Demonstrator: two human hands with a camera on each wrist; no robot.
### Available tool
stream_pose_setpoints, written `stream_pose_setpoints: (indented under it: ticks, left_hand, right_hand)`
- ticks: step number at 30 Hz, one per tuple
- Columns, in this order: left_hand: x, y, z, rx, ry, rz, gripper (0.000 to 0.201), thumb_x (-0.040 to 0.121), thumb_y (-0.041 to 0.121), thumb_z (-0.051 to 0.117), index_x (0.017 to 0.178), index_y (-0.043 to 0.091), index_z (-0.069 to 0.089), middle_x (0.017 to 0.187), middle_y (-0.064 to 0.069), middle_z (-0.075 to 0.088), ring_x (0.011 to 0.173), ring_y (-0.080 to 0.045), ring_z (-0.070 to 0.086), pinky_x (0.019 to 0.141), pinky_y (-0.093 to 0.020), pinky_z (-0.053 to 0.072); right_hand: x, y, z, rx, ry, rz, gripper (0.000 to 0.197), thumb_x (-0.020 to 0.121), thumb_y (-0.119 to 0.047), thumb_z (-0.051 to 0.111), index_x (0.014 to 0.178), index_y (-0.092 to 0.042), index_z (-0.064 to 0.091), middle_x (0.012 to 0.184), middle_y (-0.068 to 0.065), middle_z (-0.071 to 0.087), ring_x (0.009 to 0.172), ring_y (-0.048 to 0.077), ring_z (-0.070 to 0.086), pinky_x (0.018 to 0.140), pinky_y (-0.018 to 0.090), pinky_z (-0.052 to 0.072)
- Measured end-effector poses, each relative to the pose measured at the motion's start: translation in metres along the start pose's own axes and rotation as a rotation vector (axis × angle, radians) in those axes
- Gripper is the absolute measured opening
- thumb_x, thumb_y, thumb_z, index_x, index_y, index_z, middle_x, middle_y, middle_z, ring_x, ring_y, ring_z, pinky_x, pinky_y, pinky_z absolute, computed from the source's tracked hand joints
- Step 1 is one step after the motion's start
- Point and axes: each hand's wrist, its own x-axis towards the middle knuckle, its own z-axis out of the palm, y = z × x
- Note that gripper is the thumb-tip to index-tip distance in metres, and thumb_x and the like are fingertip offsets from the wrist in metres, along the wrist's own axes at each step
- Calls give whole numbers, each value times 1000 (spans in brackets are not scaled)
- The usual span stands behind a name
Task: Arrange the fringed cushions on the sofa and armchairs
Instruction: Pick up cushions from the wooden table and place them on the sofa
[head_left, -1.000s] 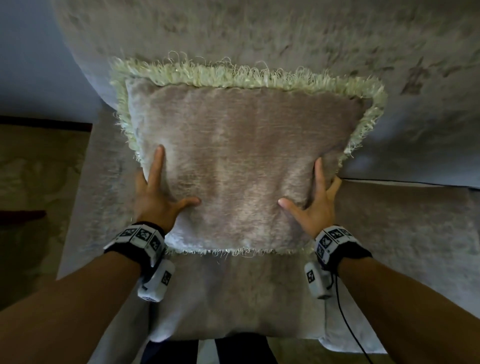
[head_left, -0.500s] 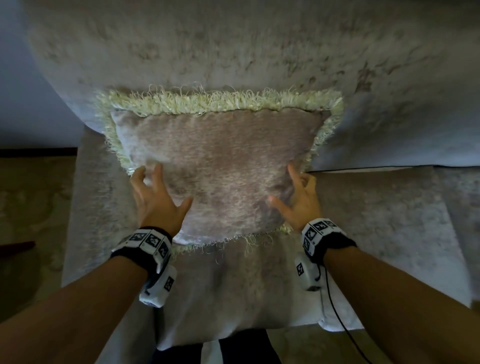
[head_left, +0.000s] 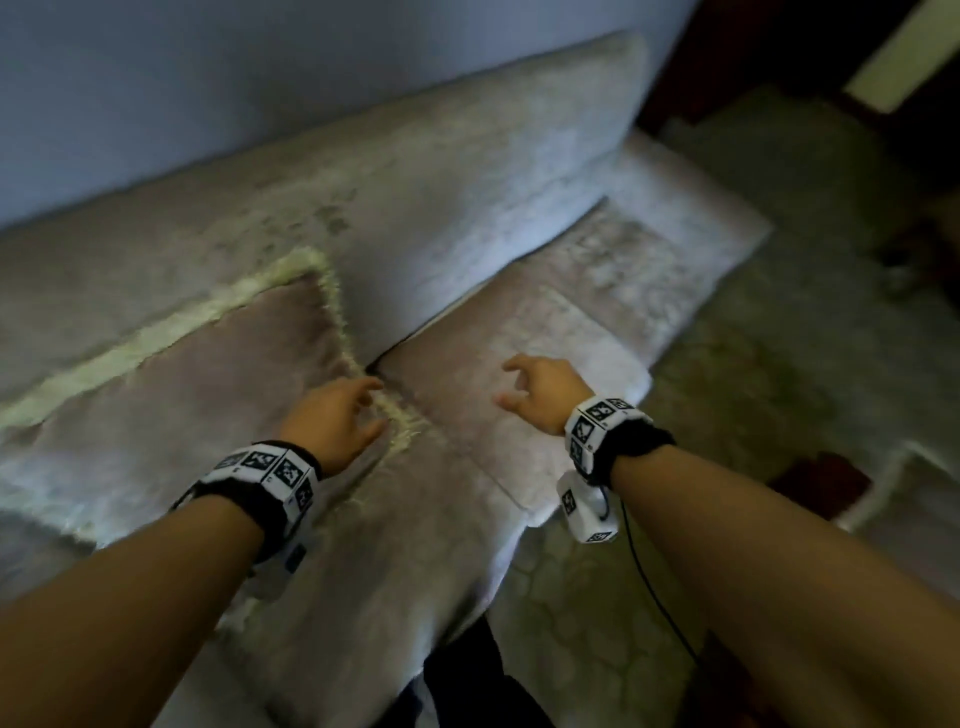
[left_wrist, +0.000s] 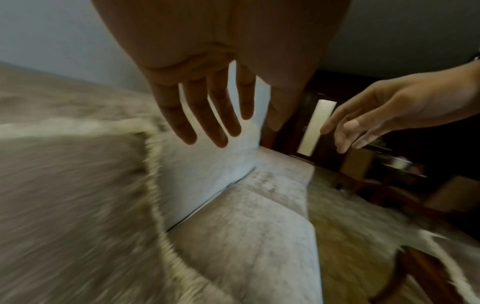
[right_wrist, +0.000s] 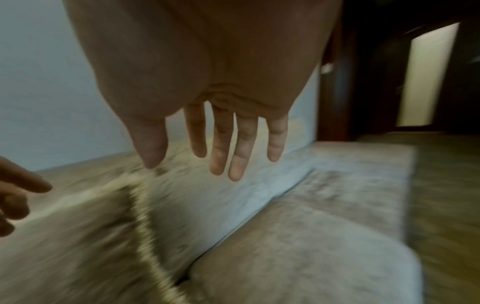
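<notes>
A beige cushion (head_left: 171, 395) with a pale green fringe leans against the sofa backrest (head_left: 415, 171), at the left of the head view. It shows blurred in the left wrist view as cushion (left_wrist: 67, 195) and in the right wrist view as cushion (right_wrist: 64, 242). My left hand (head_left: 337, 415) hovers over its right fringed edge, fingers straight and spread, holding nothing. My right hand (head_left: 540, 387) floats above the bare seat cushion (head_left: 545, 332) to the right, fingers loosely spread and empty. Both hands are off the cushion.
The sofa seat (head_left: 649, 260) runs on to the right, ending at a patterned carpet (head_left: 779, 364). Dark wooden furniture (left_wrist: 389, 181) and a lit doorway (right_wrist: 426, 78) lie beyond the sofa's far end. A red object (head_left: 815, 483) lies on the floor at the right.
Both hands have let go of the cushion, which now leans on the backrest. The view has swung right, and the hands have moved right with it.
</notes>
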Motion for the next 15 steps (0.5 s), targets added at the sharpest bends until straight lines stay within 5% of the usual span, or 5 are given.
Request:
stream_pose_setpoints:
  ticks: [7, 10, 15]
  left_hand:
    - [9, 202, 25, 216, -156, 392, 49, 90, 38, 64, 136, 28, 51, 122, 0, 64, 105, -23, 63, 89, -36, 50]
    - [4, 285, 51, 247, -200, 557, 47, 91, 38, 64, 136, 29, 51, 119, 1, 64, 100, -19, 63, 87, -34, 50]
    - [-17, 424, 119, 316, -226, 791, 45, 90, 39, 65, 133, 30, 54, 115, 6, 65, 97, -14, 64, 87, -36, 53]
  right_hand:
    - [-164, 154, -60, 84, 178, 346, 57, 91, -49, 63, 137, -17, 53, 112, 8, 71, 114, 27, 61, 89, 32, 45]
    - [-236, 214, -73, 95, 286, 455, 58, 91, -50, 62, 139, -17, 53, 128, 8, 65, 123, 30, 56, 98, 36, 45]
    - [-356, 310, -72, 163, 375, 643, 60, 90, -53, 61, 138, -18, 53, 130, 9, 62, 125, 32, 53, 102, 42, 45]
